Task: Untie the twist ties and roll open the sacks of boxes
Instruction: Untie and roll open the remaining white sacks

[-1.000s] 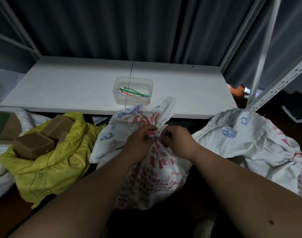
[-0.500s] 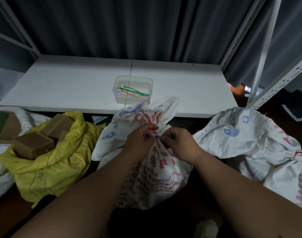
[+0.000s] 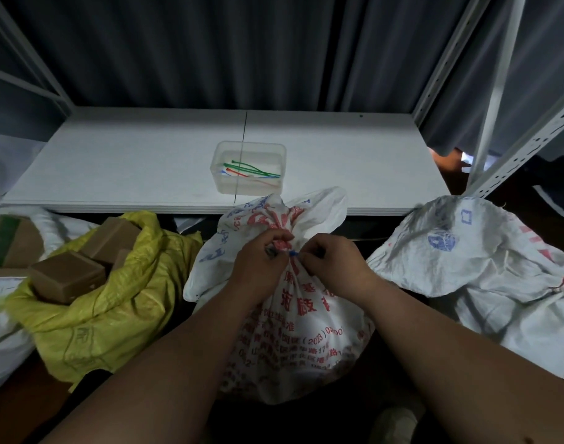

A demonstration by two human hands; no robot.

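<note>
— Where's the tie?
— Blue twist tie (image 3: pixel 292 253) cinches the middle sack (image 3: pixel 301 331)'s soft neck, below the shelf; left hand (image 3: pixel 260 263) grips the neck, right hand (image 3: pixel 335 263) pinches the thin, bendy tie.

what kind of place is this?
Likely a storeroom or stockroom: slotted metal shelving uprights, woven sacks such as the yellow sack holding brown boxes, and a tub of loose ties on the shelf board.

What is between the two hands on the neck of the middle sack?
In the head view, a blue twist tie lies between the left hand and right hand, around the sack neck.
</note>
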